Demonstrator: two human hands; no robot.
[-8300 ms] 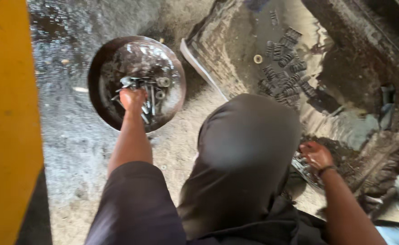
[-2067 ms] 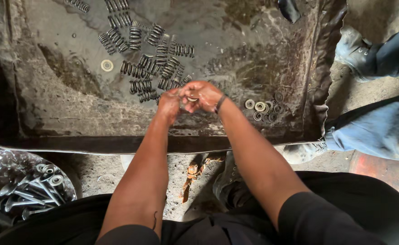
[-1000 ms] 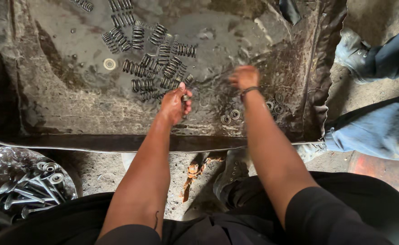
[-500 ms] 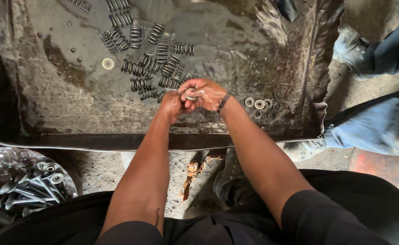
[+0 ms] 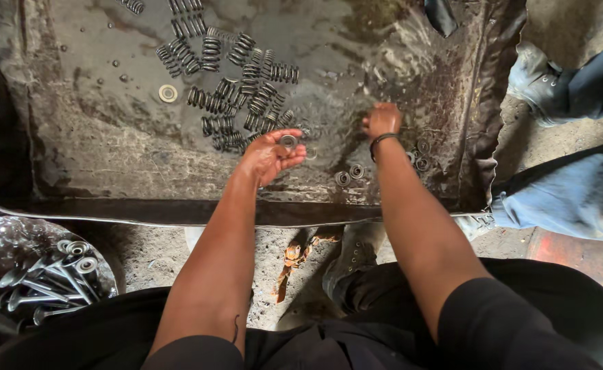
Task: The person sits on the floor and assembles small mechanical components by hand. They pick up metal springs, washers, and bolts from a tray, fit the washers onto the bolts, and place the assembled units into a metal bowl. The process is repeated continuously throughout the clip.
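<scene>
- Left hand [image 5: 268,155] palm-up over the oily tray [image 5: 96,171], fingers half curled, a small metal ring [image 5: 288,141] resting at the fingertips.
- Right hand [image 5: 382,120] well apart from the left, knuckles up, fingers bunched down into the liquid near the loose washers [image 5: 350,173]; whether it has pinched anything cannot be told.
- Step, as judged: picking small round parts out of the wash, one hand collecting while the other fishes.
- Next move would call for a fine pinch on a slick, flat piece lying on the tray floor, then bringing it across to the cupped hand without dropping the ring.
- Coil springs [image 5: 236,89] lie in loose rows just beyond the left hand.
- Round pan of valves [image 5: 44,277] at lower left, partly cut off.
- Another person's shoe and trouser legs [image 5: 568,192] at the right edge.
- Ripples and glare blur the tray bottom around the right fingertips.
</scene>
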